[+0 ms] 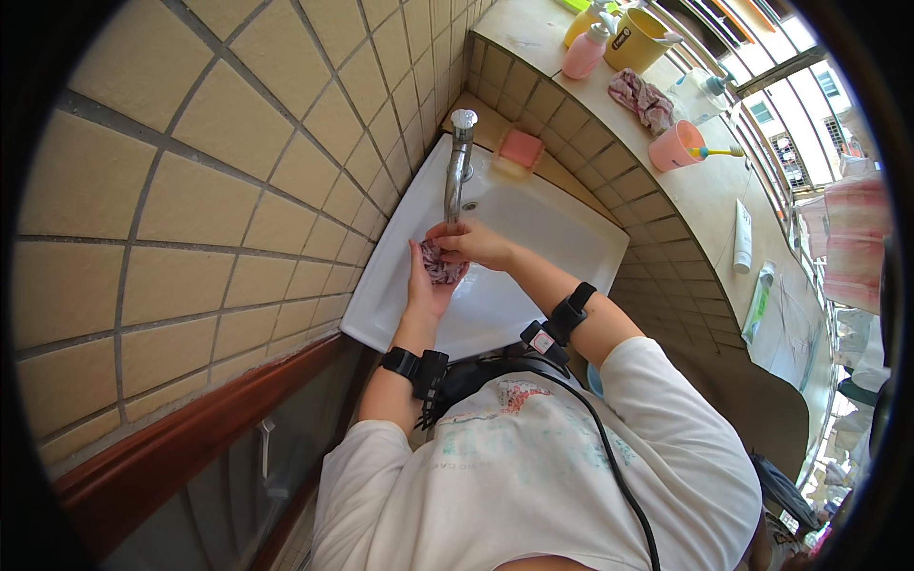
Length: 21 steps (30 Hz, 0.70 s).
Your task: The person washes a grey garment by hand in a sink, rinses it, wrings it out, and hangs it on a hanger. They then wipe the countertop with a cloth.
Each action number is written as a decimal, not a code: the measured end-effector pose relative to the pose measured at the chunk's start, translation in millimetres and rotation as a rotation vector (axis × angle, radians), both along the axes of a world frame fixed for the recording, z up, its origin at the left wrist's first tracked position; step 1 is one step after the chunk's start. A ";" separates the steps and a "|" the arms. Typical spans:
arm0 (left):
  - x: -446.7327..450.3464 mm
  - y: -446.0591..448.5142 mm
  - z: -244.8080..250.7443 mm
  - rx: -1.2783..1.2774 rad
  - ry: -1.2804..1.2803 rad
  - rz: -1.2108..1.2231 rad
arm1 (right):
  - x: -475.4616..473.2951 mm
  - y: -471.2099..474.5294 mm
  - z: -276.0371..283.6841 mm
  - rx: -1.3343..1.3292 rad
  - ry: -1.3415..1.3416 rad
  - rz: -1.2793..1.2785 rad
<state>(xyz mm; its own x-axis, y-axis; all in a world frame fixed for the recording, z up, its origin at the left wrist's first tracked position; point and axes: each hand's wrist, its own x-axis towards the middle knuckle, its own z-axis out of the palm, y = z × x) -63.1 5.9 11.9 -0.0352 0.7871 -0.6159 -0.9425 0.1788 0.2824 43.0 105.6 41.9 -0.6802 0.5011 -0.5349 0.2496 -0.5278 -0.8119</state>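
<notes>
A crumpled, patterned pinkish cloth (440, 267) is bunched between my two hands over a white ceramic washbasin (571, 246). From below, my left hand (424, 291) cups it, thumb up along its left side. The bent fingers of my right hand (477, 245) grip the top of the bundle. Both hands are right beneath the spout of a chrome tap (455, 171) with a clear knob. Part of the cloth is hidden behind my right fingers, and whether water runs from the spout is hard to tell.
A pink soap bar (522, 148) lies in a dish behind the basin. On the curved ledge stand a pink pump bottle (585, 54), a yellow cup (635, 41), a pink cup (676, 146) with a toothbrush, another cloth (641, 100) and a white tube (742, 237). A tiled wall (193, 193) borders the left.
</notes>
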 end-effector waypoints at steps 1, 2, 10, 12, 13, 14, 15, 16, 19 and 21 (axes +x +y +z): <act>2.6 3.0 -2.6 0.028 0.065 -0.016 | 4.7 2.0 0.6 0.055 -0.048 -0.055; 5.3 7.5 -5.1 0.060 0.107 -0.024 | 10.0 3.9 1.0 0.115 -0.083 -0.119; 19.4 19.9 -10.7 -0.102 0.260 0.031 | 37.1 3.0 -5.5 -0.214 -0.167 -0.281; 12.7 17.7 -8.2 -0.022 0.223 -0.059 | 33.6 0.8 -7.6 -0.118 -0.053 -0.273; 8.2 17.3 -6.2 -0.015 0.194 -0.092 | 30.3 -0.3 -8.6 0.077 -0.100 -0.229; 4.4 15.2 -3.5 0.061 0.138 -0.115 | 27.7 -2.0 -9.3 0.259 -0.146 -0.173; 0.8 13.9 -0.2 0.094 0.076 -0.130 | 24.6 -3.4 -9.9 0.308 -0.149 -0.144; -1.1 13.5 3.6 0.068 0.005 -0.132 | 22.4 -4.5 -10.0 0.350 -0.150 -0.105; 0.2 12.7 15.7 0.152 -0.028 -0.150 | 16.5 -6.3 -8.5 0.452 -0.097 -0.075; 5.4 13.7 20.9 0.069 0.024 -0.071 | 14.2 -6.7 -6.0 0.567 -0.082 -0.019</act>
